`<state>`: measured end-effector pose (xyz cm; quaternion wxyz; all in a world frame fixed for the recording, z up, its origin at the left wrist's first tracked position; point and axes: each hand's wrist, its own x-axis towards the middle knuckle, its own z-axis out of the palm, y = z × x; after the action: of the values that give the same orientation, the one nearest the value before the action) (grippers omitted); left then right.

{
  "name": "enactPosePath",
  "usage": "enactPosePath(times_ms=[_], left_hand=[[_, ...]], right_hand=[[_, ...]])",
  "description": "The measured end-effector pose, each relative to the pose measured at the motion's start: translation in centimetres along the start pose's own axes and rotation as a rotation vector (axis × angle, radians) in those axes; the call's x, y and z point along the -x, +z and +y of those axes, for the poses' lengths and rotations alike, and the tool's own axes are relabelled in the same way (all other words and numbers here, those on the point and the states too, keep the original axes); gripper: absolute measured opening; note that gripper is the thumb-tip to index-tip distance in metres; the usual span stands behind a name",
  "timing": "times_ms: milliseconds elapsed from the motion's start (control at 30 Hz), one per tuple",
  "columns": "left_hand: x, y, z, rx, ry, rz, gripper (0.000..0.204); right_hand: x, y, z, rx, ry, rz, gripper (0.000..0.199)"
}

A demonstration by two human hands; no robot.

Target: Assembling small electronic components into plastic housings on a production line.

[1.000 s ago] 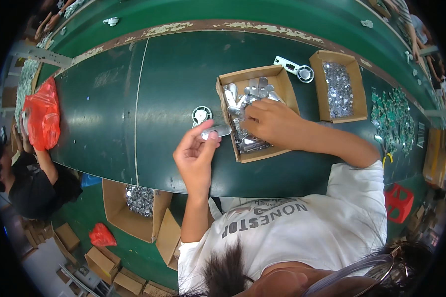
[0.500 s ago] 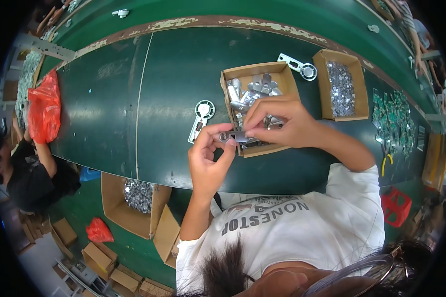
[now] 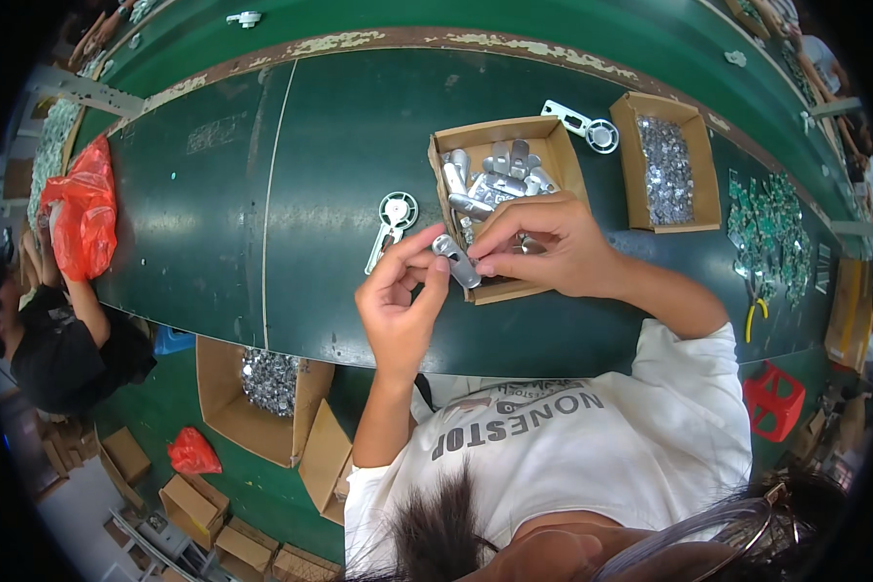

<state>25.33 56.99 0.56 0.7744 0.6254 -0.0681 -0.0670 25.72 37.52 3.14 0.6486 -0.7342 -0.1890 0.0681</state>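
My left hand (image 3: 398,312) pinches an elongated silver metal piece (image 3: 462,271) between thumb and fingers. The piece has rounded ends and a dark opening near its upper end, and it slants down to the right. Against its right edge, the thumb and forefinger of my right hand (image 3: 558,247) are closed; whatever they grip is too small or hidden. Behind my hands stands a shallow cardboard box (image 3: 561,145) with several similar silver pieces (image 3: 502,184) in it. A white part with a round wheel-like end (image 3: 396,211) lies left of the box, partly covered by my left fingers.
On the green table (image 3: 349,126), another white part (image 3: 599,136) lies beside a box of small shiny pieces (image 3: 664,175). Farther right are green circuit boards (image 3: 771,233) and yellow-handled pliers (image 3: 755,315). At the left, a person (image 3: 73,339) is near a red plastic bag (image 3: 82,213).
The silver piece has turned from nearly level to a steep slant, its opening now toward the upper end. My right fingertips have shifted slightly left, to its side edge.
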Motion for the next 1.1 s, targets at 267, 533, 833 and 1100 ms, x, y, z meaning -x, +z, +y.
enactPosePath(times_ms=[267, 533, 833, 1100], left_hand=[[0.2, 1.2, 0.8, 0.167, -0.031, -0.004, 0.034], [0.8, 1.3, 0.4, 0.045, -0.018, -0.035, 0.027], [1.5, 0.8, 1.0, 0.125, -0.113, -0.020, 0.027], [4.4, -3.6, 1.6, 0.038, -0.352, 0.172, 0.020]], right_hand=[[-0.4, 0.1, -0.1, 0.192, -0.167, 0.027, 0.014], [0.1, 0.0, 0.7, -0.335, 0.159, -0.087, 0.011], [-0.2, 0.6, -1.6, -0.475, 0.408, -0.063, 0.034], [-2.4, 1.3, -1.6, 0.516, -0.040, -0.084, 0.048]])
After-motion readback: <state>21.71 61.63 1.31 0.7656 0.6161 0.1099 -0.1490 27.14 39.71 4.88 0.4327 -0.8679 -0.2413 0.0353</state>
